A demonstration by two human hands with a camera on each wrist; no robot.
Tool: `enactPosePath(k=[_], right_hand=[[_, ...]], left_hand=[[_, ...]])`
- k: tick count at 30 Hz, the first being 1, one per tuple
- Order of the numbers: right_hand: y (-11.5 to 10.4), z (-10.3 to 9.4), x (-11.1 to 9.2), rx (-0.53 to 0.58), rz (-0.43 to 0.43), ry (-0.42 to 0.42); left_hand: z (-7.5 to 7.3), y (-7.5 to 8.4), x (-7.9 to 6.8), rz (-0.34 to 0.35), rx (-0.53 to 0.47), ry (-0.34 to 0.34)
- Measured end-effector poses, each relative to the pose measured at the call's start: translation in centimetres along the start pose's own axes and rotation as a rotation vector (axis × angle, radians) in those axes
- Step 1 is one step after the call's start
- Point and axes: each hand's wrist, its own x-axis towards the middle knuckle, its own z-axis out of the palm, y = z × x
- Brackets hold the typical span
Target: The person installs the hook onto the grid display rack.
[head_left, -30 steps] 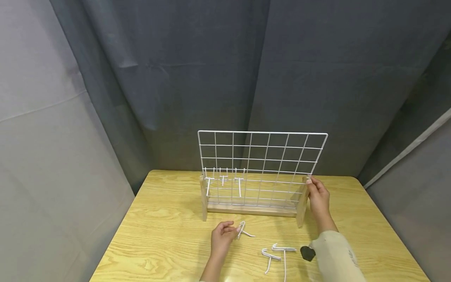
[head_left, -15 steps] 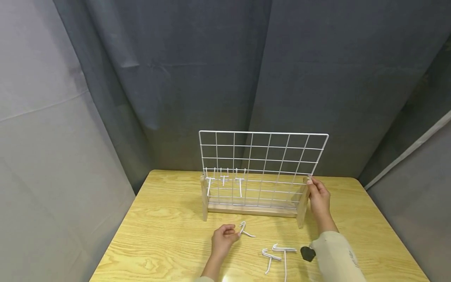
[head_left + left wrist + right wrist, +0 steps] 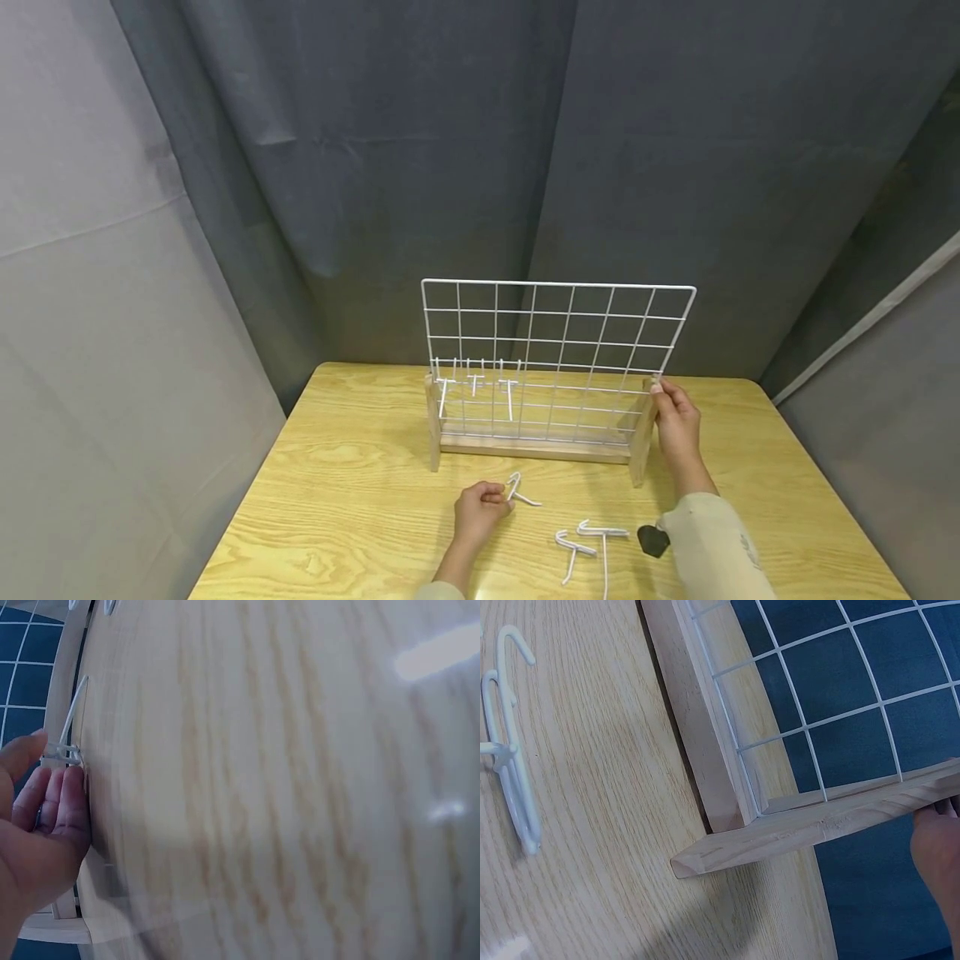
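With the left hand (image 3: 477, 514) seemingly pinching its near end above the bench (image 3: 337, 508), before the grid rack (image 3: 535, 447), the white hook (image 3: 515, 492) looks light, stiff and slick, best held mid-crossbar, while the right hand (image 3: 678, 422) grips the rack's right upright (image 3: 642, 435).

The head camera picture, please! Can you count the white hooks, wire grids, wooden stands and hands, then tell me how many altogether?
White hooks: 6 (3 on the wire grid, 1 at the left hand, 2 on the table)
Wire grids: 1
Wooden stands: 1
Hands: 2 (left hand, right hand)
Total: 10
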Motion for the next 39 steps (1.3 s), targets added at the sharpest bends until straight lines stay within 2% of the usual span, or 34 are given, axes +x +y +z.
enactPosePath(k=[5,8,16,28,35,39], right_hand=[[0.5,-0.3,0.4,-0.001,0.004,-0.008],[1.2,-0.7,0.9,-0.009,0.008,-0.001],[1.9,-0.9,1.2,-0.020,-0.005,0.027],[0.0,-0.1,-0.1,-0.005,0.004,-0.016],[1.1,-0.6,0.7,0.003,0.011,0.005],[1.9,-0.8,1.1,-0.002,-0.018,0.005]], left_hand=[[0.2,-0.3,0.0,0.035,0.122,0.019],[0.2,-0.3,-0.2,0.046,0.149,0.005],[-0.3,-0.1,-0.7,0.064,0.156,-0.040],[-0.9,0.0,-0.8,0.091,0.192,-0.055],[-1.1,0.2,-0.8,0.077,0.202,-0.074],[-1.6,0.2,-0.8,0.066,0.205,-0.086]])
